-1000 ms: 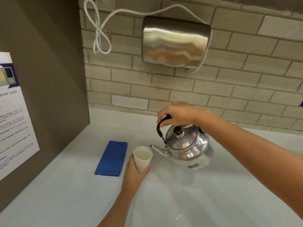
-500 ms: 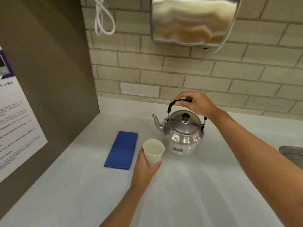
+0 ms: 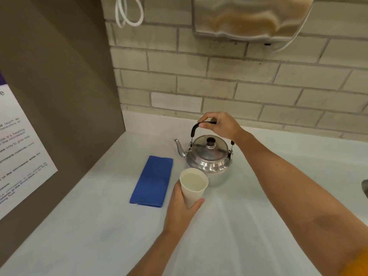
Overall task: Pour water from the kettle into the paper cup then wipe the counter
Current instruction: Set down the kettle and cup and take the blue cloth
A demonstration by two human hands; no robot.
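Observation:
A shiny steel kettle [image 3: 208, 156] stands upright on the white counter [image 3: 229, 236], spout to the left. My right hand [image 3: 221, 125] grips its black handle from above. Just in front of the kettle, my left hand [image 3: 180, 212] holds a white paper cup [image 3: 192, 189] with water in it, tilted slightly and raised a little off the counter. A folded blue cloth [image 3: 153, 181] lies flat to the left of the cup.
A brown side panel [image 3: 59, 96] with a printed notice [image 3: 18, 148] closes off the left. A tiled wall [image 3: 239, 86] runs behind, carrying a steel wall unit [image 3: 251, 16] and a looped white cable [image 3: 129, 12]. A sink edge [image 3: 364, 188] shows at far right.
The kettle went from tilted over the cup, spout down, to upright on the counter farther back. The cup stayed in my left hand. The view moved closer and lower.

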